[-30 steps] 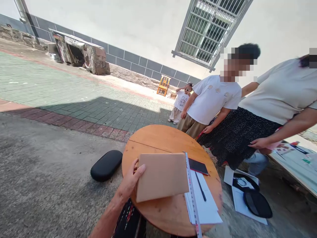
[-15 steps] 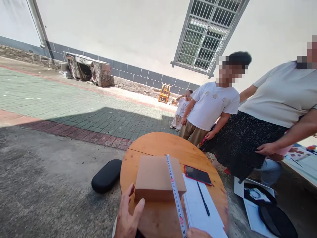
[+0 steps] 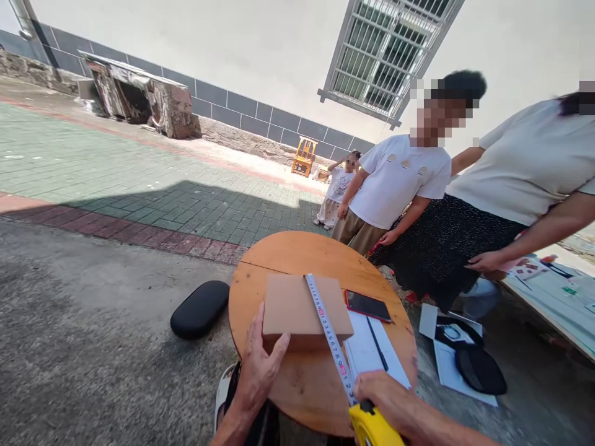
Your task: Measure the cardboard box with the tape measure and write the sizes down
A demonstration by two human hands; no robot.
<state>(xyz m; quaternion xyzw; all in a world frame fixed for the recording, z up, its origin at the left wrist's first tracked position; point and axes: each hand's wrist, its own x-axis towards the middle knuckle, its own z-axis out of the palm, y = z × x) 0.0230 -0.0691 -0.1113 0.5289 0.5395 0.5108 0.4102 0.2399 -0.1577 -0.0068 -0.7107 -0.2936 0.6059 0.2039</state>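
A closed brown cardboard box (image 3: 292, 303) lies on the round wooden table (image 3: 297, 248). My left hand (image 3: 263, 359) is at its near left corner, fingers along the left side and thumb by the front face. The fingers are spread; whether they press on the cardboard I cannot tell. My right hand (image 3: 383, 393) grips a yellow tape measure (image 3: 374, 427) past the table's near edge. Its white blade (image 3: 328, 328) runs out slantwise across the top of the box, its tip near the far edge.
Right of the box are white paper sheets (image 3: 360, 359), a black pen (image 3: 377, 344) and a red-edged phone (image 3: 368, 306). A black oval case (image 3: 199, 310) sits left of the table. Several people stand beyond; an opened white box (image 3: 453, 353) lies on the ground at right.
My left hand has moved in to the box corner. The right hand, with the yellow tape measure body, has come into fuller view, and the blade tip has shifted slightly left on the box.
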